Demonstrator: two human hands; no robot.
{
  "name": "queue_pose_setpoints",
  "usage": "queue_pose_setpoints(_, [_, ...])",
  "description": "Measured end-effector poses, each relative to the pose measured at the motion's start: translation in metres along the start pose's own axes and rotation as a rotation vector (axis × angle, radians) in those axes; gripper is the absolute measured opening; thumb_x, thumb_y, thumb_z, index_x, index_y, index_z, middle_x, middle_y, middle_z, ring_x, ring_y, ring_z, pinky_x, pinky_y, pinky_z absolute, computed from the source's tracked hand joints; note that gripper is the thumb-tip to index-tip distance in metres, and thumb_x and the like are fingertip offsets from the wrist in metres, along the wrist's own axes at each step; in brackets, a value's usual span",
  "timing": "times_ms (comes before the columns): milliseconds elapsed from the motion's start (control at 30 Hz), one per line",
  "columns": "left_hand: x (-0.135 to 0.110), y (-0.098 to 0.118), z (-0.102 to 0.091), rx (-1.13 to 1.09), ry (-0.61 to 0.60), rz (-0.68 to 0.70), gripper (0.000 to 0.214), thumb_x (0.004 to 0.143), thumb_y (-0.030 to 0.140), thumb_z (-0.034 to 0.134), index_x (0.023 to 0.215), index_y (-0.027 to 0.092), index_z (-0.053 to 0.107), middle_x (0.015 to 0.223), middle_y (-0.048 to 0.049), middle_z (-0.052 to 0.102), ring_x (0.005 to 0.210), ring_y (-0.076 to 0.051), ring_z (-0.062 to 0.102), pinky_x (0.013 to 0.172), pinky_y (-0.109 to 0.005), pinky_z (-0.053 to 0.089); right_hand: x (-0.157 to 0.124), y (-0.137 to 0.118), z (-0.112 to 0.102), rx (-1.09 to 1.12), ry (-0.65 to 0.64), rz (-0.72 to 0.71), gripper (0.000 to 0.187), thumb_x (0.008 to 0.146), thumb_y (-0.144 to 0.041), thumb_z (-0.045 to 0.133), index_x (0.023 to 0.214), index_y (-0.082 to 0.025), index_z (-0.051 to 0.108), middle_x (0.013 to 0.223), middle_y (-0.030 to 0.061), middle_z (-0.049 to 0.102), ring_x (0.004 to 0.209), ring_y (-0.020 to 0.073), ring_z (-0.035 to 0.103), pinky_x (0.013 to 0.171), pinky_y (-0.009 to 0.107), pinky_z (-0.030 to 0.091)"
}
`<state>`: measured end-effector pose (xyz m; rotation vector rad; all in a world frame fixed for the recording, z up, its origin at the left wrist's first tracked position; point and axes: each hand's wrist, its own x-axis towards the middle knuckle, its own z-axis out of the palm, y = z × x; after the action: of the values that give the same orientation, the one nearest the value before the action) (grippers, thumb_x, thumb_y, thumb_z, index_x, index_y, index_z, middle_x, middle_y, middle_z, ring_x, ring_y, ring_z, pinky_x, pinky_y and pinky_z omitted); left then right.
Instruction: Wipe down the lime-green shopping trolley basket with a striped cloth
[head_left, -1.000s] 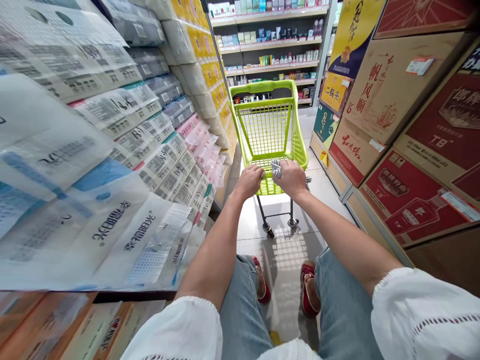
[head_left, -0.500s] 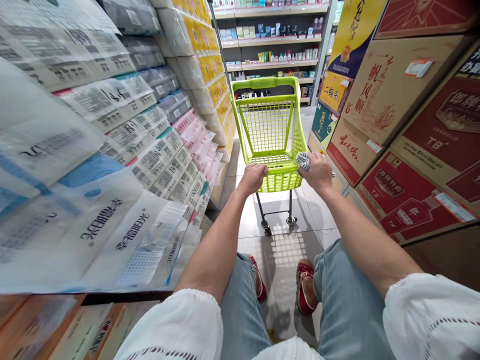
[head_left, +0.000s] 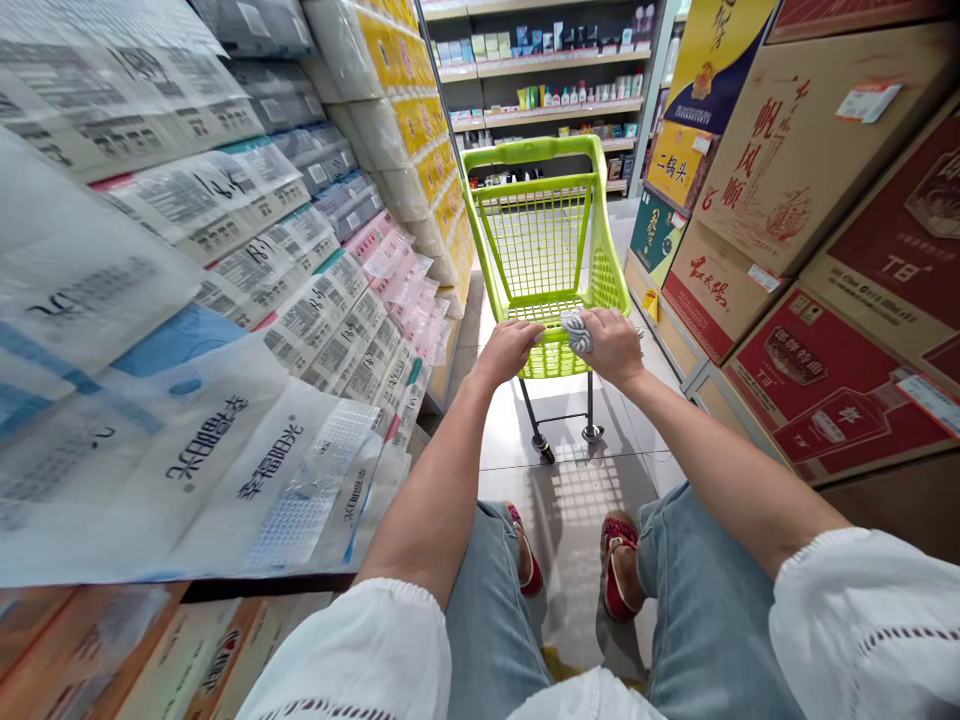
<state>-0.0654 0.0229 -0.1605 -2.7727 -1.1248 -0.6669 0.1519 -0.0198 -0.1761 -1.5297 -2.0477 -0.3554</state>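
A small lime-green shopping cart [head_left: 559,362] stands in front of me in the aisle, its lattice basket showing nothing inside. My left hand [head_left: 510,350] is closed around the left end of its near rim. A grey-and-white striped cloth [head_left: 577,330] is bunched in my right hand [head_left: 615,346], which presses it on the same rim, right of the middle. The two hands are a short way apart, and part of the cloth is hidden under my right fingers.
Plastic-wrapped tissue packs [head_left: 225,440] are stacked high close on my left, with yellow-and-white packs [head_left: 409,130] beyond. Printed cartons [head_left: 832,375] rise on the right. Shelves of small bottles and boxes [head_left: 555,65] stand behind the cart. Tiled floor [head_left: 592,485] lies between my feet and the cart.
My right hand has slid leftward along the rim with the cloth, closer to my left hand. My left hand keeps its hold on the rim.
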Motion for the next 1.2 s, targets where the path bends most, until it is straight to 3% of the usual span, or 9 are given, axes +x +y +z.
queue_pose_setpoints(133, [-0.005, -0.001, -0.004, 0.011, 0.056, 0.037, 0.032, 0.095, 0.030, 0.035, 0.114, 0.023, 0.059, 0.105, -0.0066, 0.066, 0.101, -0.021, 0.056, 0.093, -0.036, 0.040, -0.008, 0.025, -0.003, -0.007, 0.059, 0.105, 0.047, 0.080, -0.039, 0.052, 0.121, -0.016, 0.053, 0.122, 0.0124, 0.056, 0.108, 0.0301, 0.046, 0.090, 0.042, 0.038])
queue_pose_setpoints(300, [-0.021, 0.008, -0.005, 0.053, 0.208, -0.037, 0.031, 0.094, 0.038, 0.038, 0.104, 0.020, 0.060, 0.108, -0.0088, 0.062, 0.109, -0.023, 0.051, 0.097, -0.038, 0.037, -0.011, 0.025, 0.000, 0.033, 0.053, 0.043, 0.044, 0.079, -0.038, 0.053, 0.118, -0.018, 0.054, 0.122, 0.0113, 0.056, 0.111, 0.0291, 0.046, 0.094, 0.042, 0.037])
queue_pose_setpoints(400, [-0.032, 0.012, 0.001, 0.078, 0.117, -0.040, 0.034, 0.095, 0.039, 0.035, 0.091, 0.020, 0.062, 0.092, -0.0086, 0.063, 0.095, -0.023, 0.055, 0.088, -0.038, 0.040, -0.010, 0.019, 0.003, 0.056, 0.030, -0.008, 0.042, 0.079, -0.036, 0.053, 0.118, -0.019, 0.055, 0.123, 0.0105, 0.055, 0.113, 0.0282, 0.046, 0.096, 0.041, 0.036])
queue_pose_setpoints(500, [-0.039, 0.014, 0.013, 0.120, 0.021, -0.014, 0.035, 0.096, 0.035, 0.032, 0.089, 0.020, 0.063, 0.085, -0.0088, 0.063, 0.087, -0.021, 0.056, 0.080, -0.037, 0.040, -0.010, 0.015, 0.006, 0.078, 0.040, -0.055, 0.041, 0.080, -0.035, 0.052, 0.117, -0.019, 0.056, 0.123, 0.0103, 0.056, 0.112, 0.0270, 0.046, 0.097, 0.040, 0.035])
queue_pose_setpoints(700, [-0.041, 0.015, 0.032, 0.281, 0.011, -0.096, 0.031, 0.093, 0.022, 0.035, 0.084, 0.015, 0.064, 0.084, -0.0130, 0.066, 0.082, -0.024, 0.059, 0.074, -0.039, 0.040, -0.016, 0.008, 0.008, 0.065, 0.081, -0.163, 0.037, 0.083, -0.033, 0.050, 0.115, -0.019, 0.058, 0.120, 0.0083, 0.059, 0.108, 0.0247, 0.048, 0.096, 0.037, 0.034])
queue_pose_setpoints(867, [-0.043, 0.013, 0.031, 0.329, 0.002, -0.151, 0.022, 0.088, 0.015, 0.044, 0.081, 0.014, 0.065, 0.082, -0.0124, 0.067, 0.082, -0.025, 0.060, 0.072, -0.038, 0.041, -0.014, -0.012, 0.014, 0.062, 0.161, -0.401, 0.031, 0.088, -0.033, 0.047, 0.113, -0.021, 0.060, 0.117, 0.0067, 0.062, 0.104, 0.0235, 0.050, 0.092, 0.037, 0.033])
queue_pose_setpoints(1000, [-0.044, 0.009, 0.029, 0.291, -0.021, -0.172, 0.020, 0.085, 0.015, 0.046, 0.079, 0.014, 0.066, 0.082, -0.0125, 0.066, 0.083, -0.024, 0.060, 0.073, -0.037, 0.042, -0.010, -0.027, 0.031, -0.007, 0.181, -0.505, 0.028, 0.092, -0.025, 0.042, 0.113, -0.024, 0.059, 0.113, 0.0044, 0.064, 0.098, 0.0214, 0.050, 0.086, 0.037, 0.031])
queue_pose_setpoints(1200, [-0.045, 0.000, 0.029, 0.270, -0.032, -0.140, 0.020, 0.086, 0.016, 0.046, 0.081, 0.015, 0.066, 0.084, -0.0110, 0.067, 0.085, -0.023, 0.060, 0.074, -0.036, 0.041, -0.016, -0.034, 0.067, -0.084, 0.076, -0.502, 0.028, 0.096, -0.024, 0.035, 0.103, -0.021, 0.061, 0.098, 0.0063, 0.065, 0.090, 0.0195, 0.050, 0.080, 0.036, 0.027])
